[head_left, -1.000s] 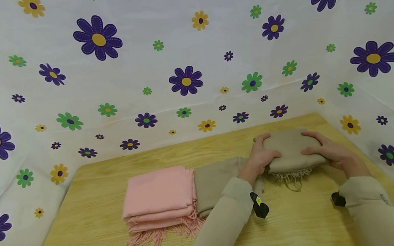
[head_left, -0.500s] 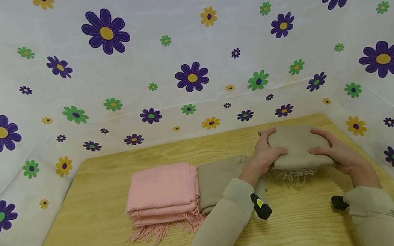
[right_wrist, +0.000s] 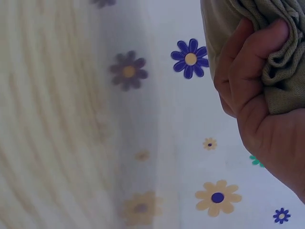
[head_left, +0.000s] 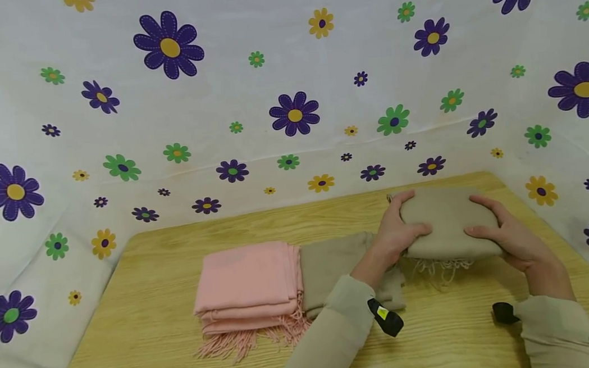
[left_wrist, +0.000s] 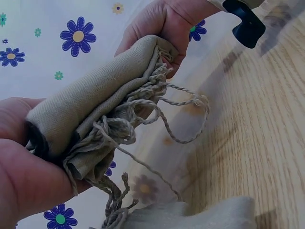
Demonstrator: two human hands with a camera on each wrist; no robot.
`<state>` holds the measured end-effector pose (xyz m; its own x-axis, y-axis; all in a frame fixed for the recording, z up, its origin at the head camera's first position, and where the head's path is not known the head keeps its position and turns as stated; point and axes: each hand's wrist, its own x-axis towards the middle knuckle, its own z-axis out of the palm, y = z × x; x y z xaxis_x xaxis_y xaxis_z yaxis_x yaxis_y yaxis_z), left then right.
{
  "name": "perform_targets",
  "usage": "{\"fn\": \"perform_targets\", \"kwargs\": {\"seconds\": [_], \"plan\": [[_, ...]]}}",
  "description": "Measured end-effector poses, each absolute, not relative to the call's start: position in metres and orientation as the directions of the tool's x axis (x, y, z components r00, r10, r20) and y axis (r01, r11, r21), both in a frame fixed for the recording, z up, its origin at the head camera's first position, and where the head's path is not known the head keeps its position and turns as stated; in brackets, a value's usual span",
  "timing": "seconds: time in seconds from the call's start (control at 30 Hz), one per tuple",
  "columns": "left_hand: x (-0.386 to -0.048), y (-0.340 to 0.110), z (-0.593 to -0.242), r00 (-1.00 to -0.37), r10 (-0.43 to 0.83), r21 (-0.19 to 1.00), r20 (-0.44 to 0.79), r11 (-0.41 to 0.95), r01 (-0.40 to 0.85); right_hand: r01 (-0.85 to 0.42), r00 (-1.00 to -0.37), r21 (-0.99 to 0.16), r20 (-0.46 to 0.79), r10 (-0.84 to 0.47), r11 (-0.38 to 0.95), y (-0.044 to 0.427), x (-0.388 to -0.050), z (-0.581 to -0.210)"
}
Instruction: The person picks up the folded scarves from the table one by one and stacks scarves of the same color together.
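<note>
Between my two hands is a folded beige scarf (head_left: 446,220) with twisted fringe hanging from its near edge; it is held above the table's right side. My left hand (head_left: 401,231) grips its left end, thumb on top. At the other end my right hand (head_left: 515,241) holds it the same way, and in the right wrist view its fingers (right_wrist: 245,62) curl into the folds. The left wrist view shows the scarf's rolled edge and looped fringe (left_wrist: 143,109). Another folded beige scarf (head_left: 334,260) lies on the table, partly hidden by my left forearm.
A stack of folded pink scarves (head_left: 250,279) with fringe lies left of the beige one on the table. The wooden table (head_left: 145,317) meets a white flowered cloth (head_left: 248,85) at the back and both sides.
The head view has shifted, so the scene sits a little further right. My hands keep their grip on the beige scarf, which looks tilted slightly more.
</note>
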<state>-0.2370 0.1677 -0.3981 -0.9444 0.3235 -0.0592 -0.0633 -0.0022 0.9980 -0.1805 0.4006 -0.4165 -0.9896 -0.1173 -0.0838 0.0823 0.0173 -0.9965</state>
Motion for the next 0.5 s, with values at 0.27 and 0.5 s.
{"fn": "perform_targets", "kwargs": {"seconds": [0.27,0.5], "plan": [[-0.231,0.153,-0.386,-0.951,0.305,0.998,-0.054,0.001,-0.057,0.069,-0.988,-0.998,-0.068,-0.141,0.001,0.388,-0.181,-0.404],[-0.224,0.138,-0.375,-0.951,0.301,0.998,-0.066,0.031,-0.059,0.033,-0.987,-0.999,-0.037,-0.156,0.023,0.376,-0.183,-0.398]]}}
